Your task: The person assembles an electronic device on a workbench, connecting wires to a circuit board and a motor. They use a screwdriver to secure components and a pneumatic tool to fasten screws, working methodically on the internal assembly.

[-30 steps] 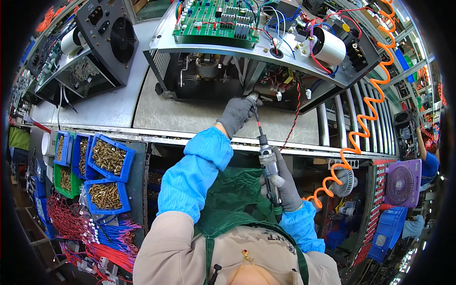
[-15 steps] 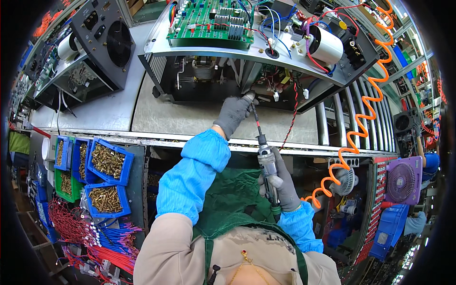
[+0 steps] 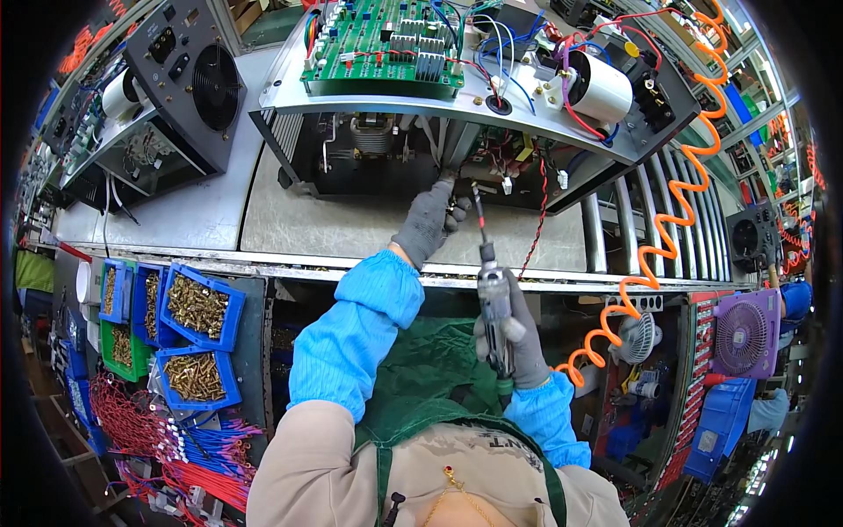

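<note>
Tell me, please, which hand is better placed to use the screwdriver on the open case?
Probably the right hand: it grips the screwdriver, with the bit pointing toward the case. The left hand reaches nearer the case but does not hold the screwdriver.

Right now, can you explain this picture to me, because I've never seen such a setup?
A fisheye camera on the person's head looks down, so edges appear bent. The wearer's gloved right hand holds a power screwdriver, its bit pointing toward an open metal chassis. The gloved left hand is near the chassis's lower edge; what it touches is unclear. The chassis stands on a metal worktop, with a green circuit board on top. Blue bins of brass-coloured fasteners sit at left.
</note>
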A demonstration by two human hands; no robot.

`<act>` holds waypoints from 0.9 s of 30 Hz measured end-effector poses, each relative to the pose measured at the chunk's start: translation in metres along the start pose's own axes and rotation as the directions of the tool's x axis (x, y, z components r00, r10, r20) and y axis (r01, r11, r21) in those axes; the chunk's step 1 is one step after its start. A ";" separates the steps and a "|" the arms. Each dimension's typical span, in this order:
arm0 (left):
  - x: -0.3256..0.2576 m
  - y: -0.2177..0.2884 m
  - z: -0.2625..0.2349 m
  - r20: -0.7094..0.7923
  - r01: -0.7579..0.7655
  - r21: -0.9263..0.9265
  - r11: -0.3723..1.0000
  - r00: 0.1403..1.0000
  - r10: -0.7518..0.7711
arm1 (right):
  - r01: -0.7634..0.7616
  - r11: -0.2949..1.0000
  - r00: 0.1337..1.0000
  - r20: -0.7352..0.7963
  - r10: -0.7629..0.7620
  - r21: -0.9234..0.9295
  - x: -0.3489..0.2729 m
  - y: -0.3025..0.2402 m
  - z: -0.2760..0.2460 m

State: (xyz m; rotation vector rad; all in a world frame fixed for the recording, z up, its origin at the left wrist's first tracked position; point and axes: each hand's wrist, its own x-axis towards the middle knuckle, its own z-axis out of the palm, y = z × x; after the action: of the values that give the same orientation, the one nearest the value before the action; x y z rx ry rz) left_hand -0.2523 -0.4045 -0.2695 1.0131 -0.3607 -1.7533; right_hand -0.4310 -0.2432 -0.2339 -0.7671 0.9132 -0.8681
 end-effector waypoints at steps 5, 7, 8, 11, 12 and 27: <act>-0.012 -0.009 0.000 0.071 0.054 -0.123 0.991 0.996 -0.046 | 0.073 0.989 0.992 -0.093 -0.085 -0.127 0.032 -0.015 0.003; -0.010 -0.011 -0.004 0.100 0.041 -0.094 0.995 0.995 -0.031 | 0.080 0.984 0.989 -0.109 -0.098 -0.160 0.038 -0.015 0.002; -0.010 -0.012 -0.007 0.112 0.035 -0.080 0.996 0.993 -0.025 | 0.085 0.982 0.988 -0.114 -0.105 -0.170 0.039 -0.013 0.002; -0.007 -0.013 -0.020 0.221 -0.007 0.063 0.998 0.975 -0.007 | 0.106 0.973 0.981 -0.139 -0.136 -0.206 0.042 -0.010 0.003; -0.006 -0.014 -0.022 0.203 -0.013 0.071 0.997 0.979 -0.002 | 0.116 0.968 0.977 -0.152 -0.152 -0.222 0.043 -0.008 0.004; -0.015 -0.010 -0.025 0.115 -0.093 -0.009 0.996 0.989 0.093 | 0.136 0.976 0.990 -0.065 -0.127 0.171 0.044 -0.008 0.030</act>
State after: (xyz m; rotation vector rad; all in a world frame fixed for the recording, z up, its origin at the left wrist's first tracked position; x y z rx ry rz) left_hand -0.2375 -0.3811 -0.2845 0.8807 -0.4706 -1.7317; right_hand -0.3916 -0.2798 -0.2302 -0.6594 0.8276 -1.0757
